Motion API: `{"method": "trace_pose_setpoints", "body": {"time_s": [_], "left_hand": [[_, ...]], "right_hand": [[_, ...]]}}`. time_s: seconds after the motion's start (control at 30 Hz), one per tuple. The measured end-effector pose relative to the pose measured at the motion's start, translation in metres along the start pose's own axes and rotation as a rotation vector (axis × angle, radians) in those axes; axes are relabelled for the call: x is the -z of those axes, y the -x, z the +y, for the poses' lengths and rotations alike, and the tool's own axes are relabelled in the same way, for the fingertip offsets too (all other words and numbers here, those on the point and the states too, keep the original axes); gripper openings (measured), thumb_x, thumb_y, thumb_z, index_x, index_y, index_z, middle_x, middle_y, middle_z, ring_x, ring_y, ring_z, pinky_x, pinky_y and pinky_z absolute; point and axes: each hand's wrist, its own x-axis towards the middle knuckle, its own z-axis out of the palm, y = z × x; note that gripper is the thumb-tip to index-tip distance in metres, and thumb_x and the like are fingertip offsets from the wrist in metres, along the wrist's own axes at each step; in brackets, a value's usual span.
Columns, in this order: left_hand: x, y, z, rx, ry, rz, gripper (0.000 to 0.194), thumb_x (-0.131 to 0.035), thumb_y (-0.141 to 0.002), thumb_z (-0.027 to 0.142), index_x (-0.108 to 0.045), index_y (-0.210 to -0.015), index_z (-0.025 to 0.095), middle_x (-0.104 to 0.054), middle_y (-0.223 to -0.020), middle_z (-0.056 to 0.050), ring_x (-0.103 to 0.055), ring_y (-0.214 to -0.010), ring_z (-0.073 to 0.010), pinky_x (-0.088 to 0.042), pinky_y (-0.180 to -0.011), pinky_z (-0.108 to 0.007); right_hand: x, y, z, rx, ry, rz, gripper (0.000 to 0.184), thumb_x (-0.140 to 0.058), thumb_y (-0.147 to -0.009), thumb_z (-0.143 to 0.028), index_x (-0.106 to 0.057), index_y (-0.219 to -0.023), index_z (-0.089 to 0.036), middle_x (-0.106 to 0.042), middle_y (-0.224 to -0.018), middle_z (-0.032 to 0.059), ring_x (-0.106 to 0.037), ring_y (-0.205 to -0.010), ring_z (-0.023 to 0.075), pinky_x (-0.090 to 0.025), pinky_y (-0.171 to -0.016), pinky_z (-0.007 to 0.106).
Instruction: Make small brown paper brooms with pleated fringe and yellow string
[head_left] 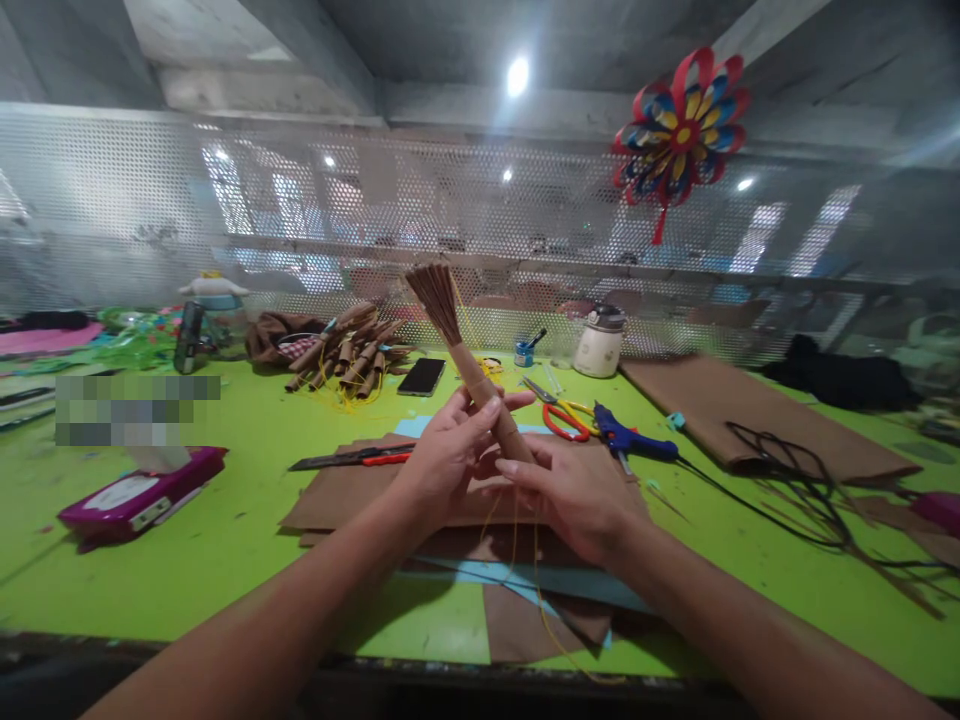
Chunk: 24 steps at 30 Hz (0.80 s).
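A small brown paper broom (472, 378) is held tilted above the table, its fringed bristles pointing up and left. My left hand (450, 445) is closed around the middle of its rolled handle. Fingers of my right hand (574, 490) grip the lower end of the handle. Thin yellow string (537, 560) hangs down from between the hands to the table's front edge. Below lie stacked brown paper sheets (337, 500), with a red and black utility knife (352, 458) on their left part.
Scissors (566, 420) and a blue glue gun (637, 440) with a black cable lie right of the hands. Behind are a phone (421, 377), several finished brooms (352, 350) and a white jar (600, 342). A purple device (142, 495) sits left; folded brown paper (750, 410) lies right.
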Motion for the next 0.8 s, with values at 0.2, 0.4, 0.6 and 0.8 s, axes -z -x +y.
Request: {"method": "trace_pose_setpoints", "body": {"time_s": [0.2, 0.4, 0.6, 0.8], "left_hand": [[0.004, -0.001, 0.006, -0.003, 0.024, -0.031, 0.018, -0.065, -0.079, 0.02, -0.061, -0.097, 0.016, -0.067, -0.106, -0.009, -0.064, -0.074, -0.0164, -0.051, -0.057, -0.025], [0.009, -0.006, 0.006, -0.019, 0.071, 0.045, 0.017, -0.072, -0.072, 0.017, -0.067, -0.087, 0.011, -0.06, -0.072, -0.001, -0.055, -0.057, -0.0088, -0.045, -0.048, -0.019], [0.009, -0.007, 0.006, 0.005, 0.057, 0.033, 0.025, -0.073, -0.07, 0.019, -0.066, -0.093, 0.012, -0.059, -0.068, -0.001, -0.053, -0.052, -0.0103, -0.041, -0.04, -0.02], [0.01, -0.009, 0.005, 0.023, 0.112, 0.048, 0.021, -0.074, -0.069, 0.013, -0.063, -0.087, 0.013, -0.061, -0.068, 0.0, -0.055, -0.056, -0.0083, -0.048, -0.055, -0.021]], "right_hand": [[0.0, 0.001, -0.002, 0.022, -0.115, -0.088, 0.02, -0.068, -0.076, -0.029, -0.056, -0.088, -0.017, -0.062, -0.072, 0.0007, -0.058, -0.064, 0.0128, -0.049, -0.069, 0.032], [0.005, 0.0, 0.007, -0.042, -0.133, -0.197, 0.024, -0.057, -0.086, -0.042, -0.055, -0.093, -0.02, -0.047, -0.053, -0.0065, -0.034, -0.041, 0.0054, -0.029, -0.043, 0.02], [0.006, 0.003, 0.007, -0.082, -0.109, -0.233, 0.033, -0.052, -0.087, -0.05, -0.058, -0.094, -0.018, -0.043, -0.047, -0.0084, -0.031, -0.039, 0.0061, -0.031, -0.044, 0.021], [0.005, 0.003, 0.007, -0.099, -0.15, -0.267, 0.032, -0.049, -0.089, -0.049, -0.058, -0.096, -0.019, -0.041, -0.046, -0.0091, -0.027, -0.036, 0.0056, -0.027, -0.04, 0.02]]}}
